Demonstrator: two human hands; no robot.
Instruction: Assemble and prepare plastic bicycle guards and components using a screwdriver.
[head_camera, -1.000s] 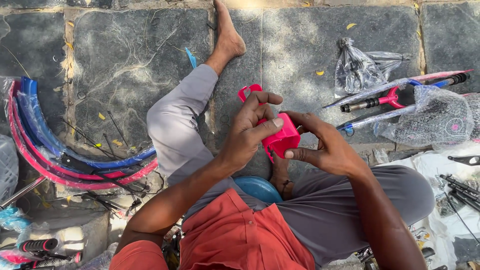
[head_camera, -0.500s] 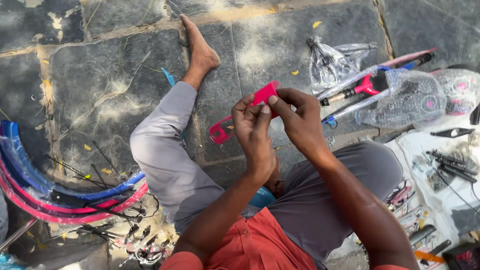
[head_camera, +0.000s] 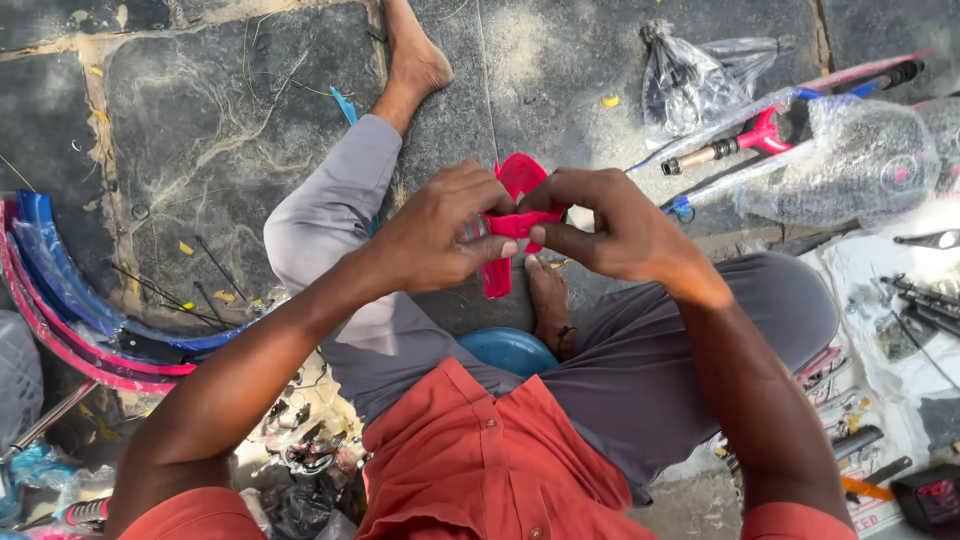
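I sit on a stone floor with both hands raised in front of my chest. A small red plastic part (head_camera: 511, 225), curved and partly bent, is pinched between them. My left hand (head_camera: 440, 232) grips its left side with thumb and fingers. My right hand (head_camera: 610, 225) holds its right side, fingers curled over the top. Much of the part is hidden behind my fingers. My grey-trousered legs lie below it, one bare foot (head_camera: 412, 55) stretched far ahead, the other foot (head_camera: 547, 300) tucked in under the hands.
Curved red and blue mudguards (head_camera: 70, 320) in plastic wrap lie at the left. Plastic-wrapped red cycle frame parts (head_camera: 790, 150) and a crumpled clear bag (head_camera: 690, 75) lie at the upper right. Small metal parts sit on white paper (head_camera: 900, 310) at right. A blue bowl (head_camera: 510, 350) rests by my lap.
The camera has drifted a little, with the foot now more central. My hands have turned the red part and bent it between them; both keep hold of it.
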